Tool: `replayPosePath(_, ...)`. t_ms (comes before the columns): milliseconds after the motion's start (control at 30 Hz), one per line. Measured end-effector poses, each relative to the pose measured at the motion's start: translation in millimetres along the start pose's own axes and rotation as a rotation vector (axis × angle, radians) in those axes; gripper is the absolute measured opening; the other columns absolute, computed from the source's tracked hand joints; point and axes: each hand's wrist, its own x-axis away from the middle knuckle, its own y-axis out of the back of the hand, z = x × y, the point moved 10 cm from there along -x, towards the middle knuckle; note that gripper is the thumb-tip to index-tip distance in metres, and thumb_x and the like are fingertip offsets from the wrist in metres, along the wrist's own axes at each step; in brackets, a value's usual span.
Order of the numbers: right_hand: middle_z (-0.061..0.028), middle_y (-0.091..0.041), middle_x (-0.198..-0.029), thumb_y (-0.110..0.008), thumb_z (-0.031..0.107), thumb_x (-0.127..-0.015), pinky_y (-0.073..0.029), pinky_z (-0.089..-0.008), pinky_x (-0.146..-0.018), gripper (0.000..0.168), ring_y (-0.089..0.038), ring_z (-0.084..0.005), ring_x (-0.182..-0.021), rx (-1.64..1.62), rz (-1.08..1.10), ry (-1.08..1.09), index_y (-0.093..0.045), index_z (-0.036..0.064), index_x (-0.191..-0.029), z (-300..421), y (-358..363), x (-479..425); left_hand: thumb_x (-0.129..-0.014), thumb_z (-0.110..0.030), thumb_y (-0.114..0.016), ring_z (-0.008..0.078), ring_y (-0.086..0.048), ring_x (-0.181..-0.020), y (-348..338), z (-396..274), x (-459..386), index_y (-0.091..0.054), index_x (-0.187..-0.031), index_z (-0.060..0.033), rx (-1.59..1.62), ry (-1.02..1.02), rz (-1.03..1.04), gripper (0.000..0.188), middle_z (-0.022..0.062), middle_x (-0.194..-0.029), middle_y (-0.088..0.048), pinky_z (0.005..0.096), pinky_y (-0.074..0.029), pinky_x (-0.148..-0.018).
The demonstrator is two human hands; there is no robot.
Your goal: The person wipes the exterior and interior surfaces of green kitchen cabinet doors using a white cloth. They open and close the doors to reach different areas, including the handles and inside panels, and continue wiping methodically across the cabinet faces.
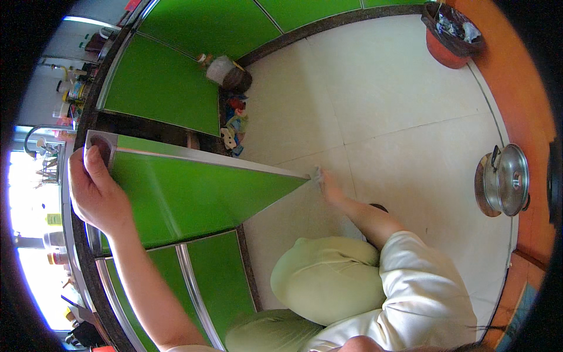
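Observation:
My left hand (100, 193) grips the top corner of an open green cabinet door (184, 193), its thumb at the dark recessed pull (102, 152). A silver metal trim (211, 163) runs along the door's edge. Low by the far bottom corner of the door is my right hand (330, 187). Its fingers are closed around something small and greyish, which looks like a cloth (318, 178); the hand partly hides it. Behind the door, the dark cabinet opening (145, 127) shows only in part.
A large plastic bottle (224, 72) and crumpled rags or bags (235, 127) lie by the cabinet base. A lidded steel pot (508, 180) is at the right, and a lined red bin (451, 44) at the far right. Jars (77, 90) line the dark countertop's edge.

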Motion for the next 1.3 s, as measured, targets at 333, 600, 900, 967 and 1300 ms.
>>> replayPosePath(333, -0.0221, -0.049, -0.128, -0.056, 0.001, -0.089, -0.044, -0.0397, -0.098, 0.053, -0.054, -0.0307, -0.116, 0.267, 0.042, 0.439, -0.037, 0.006, -0.138, 137.6, -25.5, 66.8, -0.1, -0.039, -0.05, 0.0222, -0.062, -0.07, -4.4, 1.9, -0.7, -0.064, -0.096, -0.0079, 0.005, -0.002, -0.052, 0.034, 0.008, -0.079, -0.065, 0.0338, -0.048, -0.066)
replayPosePath(600, -0.0268, -0.054, -0.119, -0.053, 0.003, -0.089, -0.046, -0.0444, -0.091, 0.051, -0.058, -0.0413, -0.107, 0.267, 0.078, 0.378, -0.037, 0.005, -0.137, 107.7, -32.7, 38.8, -0.1, -0.035, -0.051, 0.0204, -0.061, -0.068, 1.3, 4.5, 1.3, -0.064, -0.096, -0.0078, -0.04, 0.021, -0.064, 0.03, 0.0081, -0.079, -0.065, 0.0324, -0.048, -0.066)
replayPosePath(900, -0.0276, -0.052, -0.12, -0.05, 0.0, -0.09, -0.049, -0.0453, -0.085, 0.05, -0.061, -0.042, -0.099, 0.435, -0.026, 0.525, -0.036, 0.001, -0.137, 137.7, -35.2, 59.1, -0.1, -0.036, -0.051, 0.0238, -0.065, -0.072, -3.3, 1.5, -0.7, -0.066, -0.097, -0.0095, -0.042, 0.001, -0.023, 0.031, 0.0085, -0.081, -0.067, 0.0341, -0.049, -0.066)
replayPosePath(967, -0.028, -0.05, -0.124, -0.049, -0.001, -0.09, -0.048, -0.0442, -0.09, 0.052, -0.059, -0.042, -0.104, 0.329, 0.01, 0.706, -0.033, 0.001, -0.139, 157.1, -40.5, 76.9, -0.1, -0.037, -0.05, 0.0241, -0.065, -0.072, -1.1, 1.5, 0.0, -0.066, -0.096, -0.0091, -0.048, 0.011, -0.04, 0.032, 0.0082, -0.08, -0.067, 0.0341, -0.05, -0.066)
replayPosePath(1300, -0.0282, -0.04, -0.139, -0.046, 0.0, -0.091, -0.031, -0.0424, -0.111, 0.057, -0.041, -0.0398, -0.132, 0.345, 0.166, 0.295, -0.026, -0.001, -0.144, 175.6, -52.8, 63.6, -0.095, -0.043, -0.054, 0.0295, -0.061, -0.067, 8.6, -12.5, 1.5, -0.065, -0.085, -0.0133, -0.095, -0.037, -0.144, 0.033, 0.0074, -0.074, -0.063, 0.0408, -0.046, -0.062)
